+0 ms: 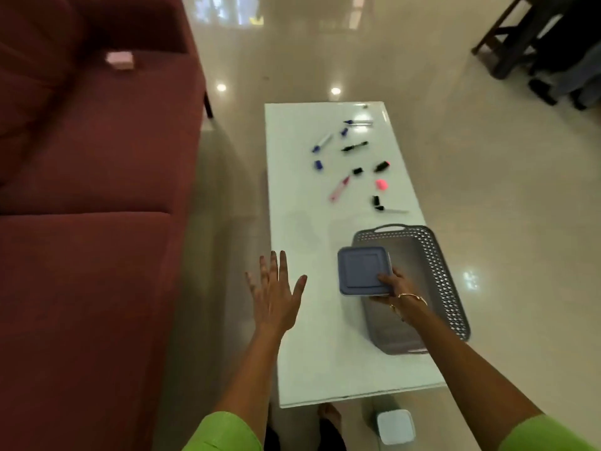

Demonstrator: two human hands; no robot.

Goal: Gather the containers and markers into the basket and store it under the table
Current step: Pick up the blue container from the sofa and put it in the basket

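A grey perforated basket (445, 275) sits on the right side of the white table (309, 229). My right hand (395, 289) grips a square container with a blue-grey lid (362, 270) by its near right corner, holding it over the basket's left rim. My left hand (276, 294) hovers flat, fingers spread, above the table's left edge, holding nothing. Several markers and loose caps lie scattered on the far half: a pink marker (340, 188), a blue marker (322, 143), a black marker (354, 146) and a pink cap (381, 184).
A maroon sofa (91, 190) runs along the left, with a small pink object (119, 59) on it. A white square container (395, 426) rests on the floor below the table's near edge. Dark wooden furniture (546, 43) stands at the far right on the glossy tile floor.
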